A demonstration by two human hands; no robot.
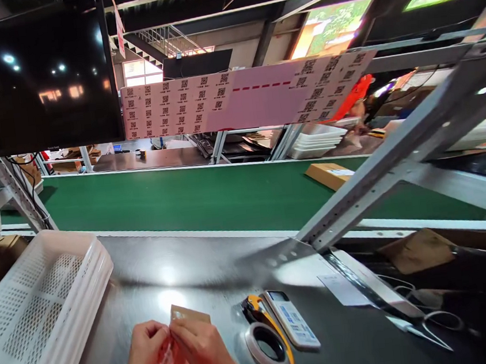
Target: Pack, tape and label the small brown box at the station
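Note:
My left hand (146,347) and my right hand (206,348) meet low in the middle of the view, above the metal table (148,267). Both have their fingers pinched on a small clear plastic packet (175,360) with reddish contents or print. Behind my right hand a piece of brown cardboard (191,313) sticks up, partly covered by the fingers; whether it is held or lies on the table I cannot tell. To the right lie a yellow-handled tape dispenser (280,334) with a tape roll (254,349) and a white handheld device (295,321) with a dark screen.
Stacked white perforated crates (99,261) stand at left. Beyond the table runs a green conveyor belt (175,200) carrying a cardboard box (329,176). A slanting metal post (357,193), scissors (427,330) and paper (345,290) are at right. A monitor (37,82) and code sheet (252,100) hang above.

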